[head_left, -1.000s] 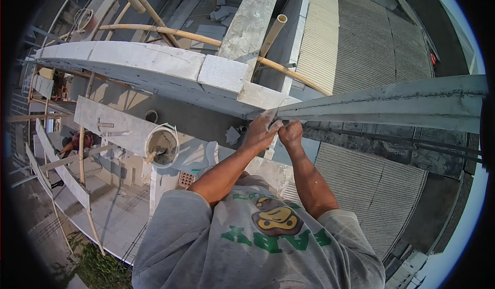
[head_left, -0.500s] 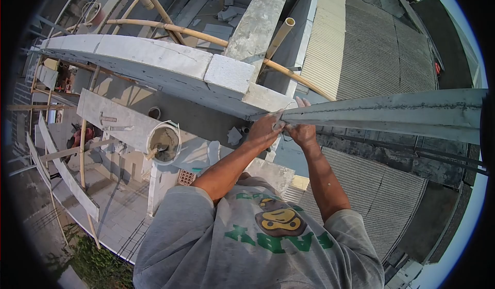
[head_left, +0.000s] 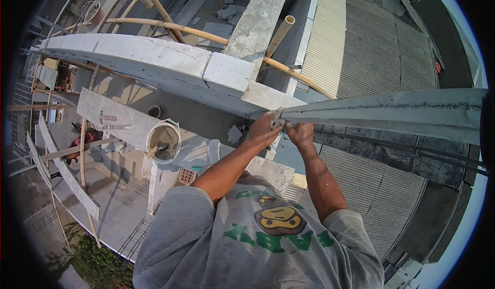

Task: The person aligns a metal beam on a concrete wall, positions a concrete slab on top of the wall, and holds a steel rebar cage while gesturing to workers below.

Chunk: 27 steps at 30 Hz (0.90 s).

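Observation:
My left hand (head_left: 265, 128) is closed at the end of the white block wall, its fingers pinched round something too small to make out. Right beside it, my right hand (head_left: 300, 134) is curled with its fingertips close to the left ones. Both hands meet at the near end of a long grey concrete column (head_left: 381, 113) that runs off to the right. A pale block (head_left: 268, 96) lies just beyond the left hand, next to a white block (head_left: 228, 72) on the wall top.
Left of my arms, a bucket of mortar (head_left: 164, 142) stands by a board (head_left: 118, 119) carrying a hammer (head_left: 108, 117). Bamboo poles (head_left: 170, 26) cross beyond the wall. Corrugated roofs (head_left: 356, 186) lie below right. Another person (head_left: 88, 138) is at the lower left.
The view has shifted slightly. My right hand's fingers, raised and spread half a second ago, are now curled in beside my left hand. The person at the lower left has moved a little.

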{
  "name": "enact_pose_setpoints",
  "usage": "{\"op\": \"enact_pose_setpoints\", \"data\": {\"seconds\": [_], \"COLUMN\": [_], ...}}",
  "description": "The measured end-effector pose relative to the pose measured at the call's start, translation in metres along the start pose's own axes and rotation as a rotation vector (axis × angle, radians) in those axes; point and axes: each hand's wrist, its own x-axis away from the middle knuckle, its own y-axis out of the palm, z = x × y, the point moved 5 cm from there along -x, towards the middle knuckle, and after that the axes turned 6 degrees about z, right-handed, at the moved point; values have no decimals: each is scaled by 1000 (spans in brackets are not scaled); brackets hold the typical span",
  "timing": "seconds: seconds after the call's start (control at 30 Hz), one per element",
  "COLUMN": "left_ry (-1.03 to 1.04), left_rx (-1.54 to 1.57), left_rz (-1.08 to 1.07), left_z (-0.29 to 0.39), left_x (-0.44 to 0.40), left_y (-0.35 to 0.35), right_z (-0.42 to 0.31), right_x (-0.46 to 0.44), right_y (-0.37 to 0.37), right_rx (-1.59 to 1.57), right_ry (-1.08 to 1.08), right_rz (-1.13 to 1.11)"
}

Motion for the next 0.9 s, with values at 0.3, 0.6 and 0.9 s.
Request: {"op": "enact_pose_setpoints", "data": {"seconds": [0.3, 0.6, 0.9], "left_ry": [-10, -50, 64], "left_rx": [105, 394, 342], "left_rz": [22, 80, 170], "left_z": [-23, -14, -19], "left_x": [0, 7, 13], "left_y": [24, 28, 34], "right_z": [-2, -5, -15], "right_x": [8, 12, 8], "right_y": [12, 9, 2], "right_rx": [-42, -184, -200], "right_ry": [140, 269, 236], "right_rz": [155, 187, 219]}}
